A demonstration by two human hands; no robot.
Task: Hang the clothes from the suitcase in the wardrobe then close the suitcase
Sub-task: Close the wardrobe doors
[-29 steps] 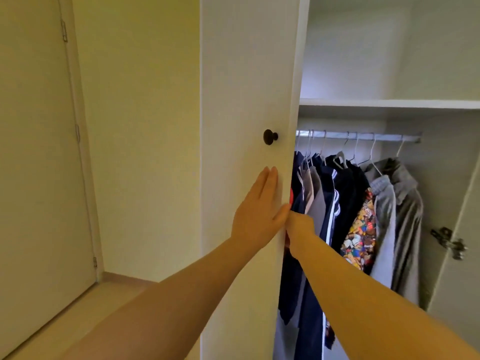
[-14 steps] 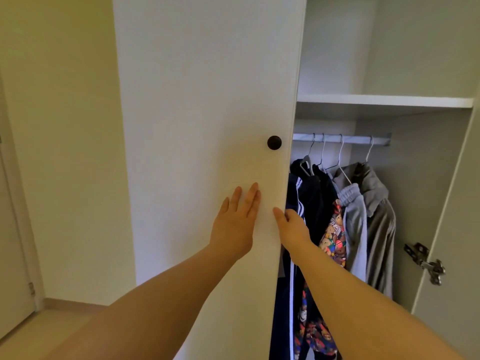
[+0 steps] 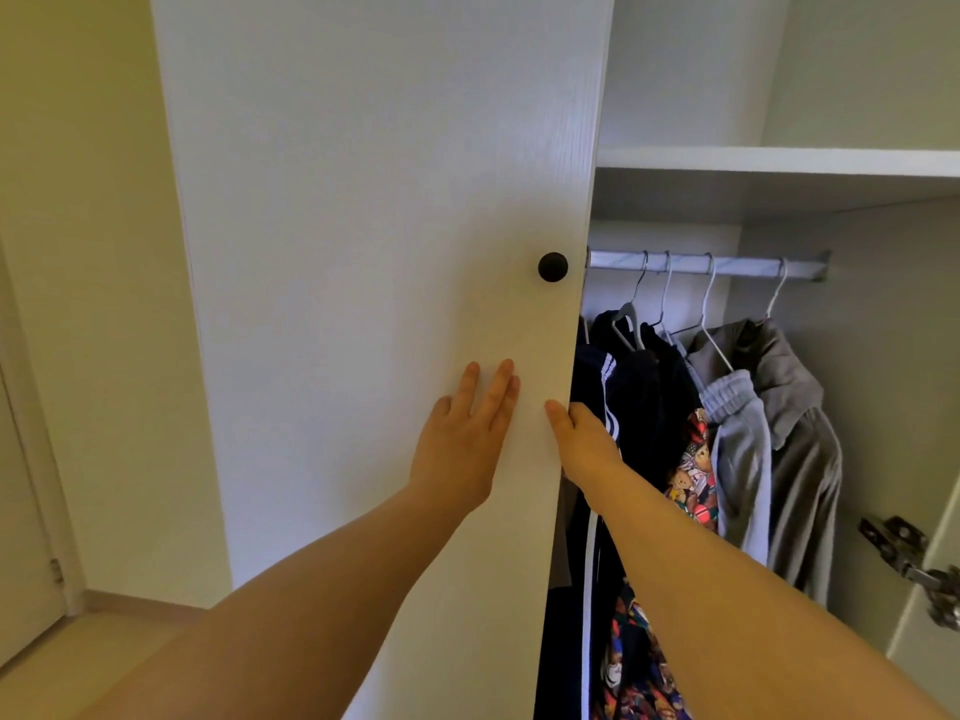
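Two hands on the wardrobe door [image 3: 363, 252]: left hand [image 3: 462, 444] flat, uncurled, pressing its face; right hand [image 3: 582, 444] grips the edge, thumb in front. Clothes [image 3: 727, 433] hang on the rail [image 3: 727, 263]; suitcase unseen. Best swung slowly, sleeves kept clear of the gap.

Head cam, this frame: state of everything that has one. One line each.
left door: partly open.
right door: swung open, hinge exposed.
left hand: flat, fingers straight, pressed on the left door's face.
right hand: grips the left door's edge, thumb on the front.
clothes: hung on hangers from the rail.
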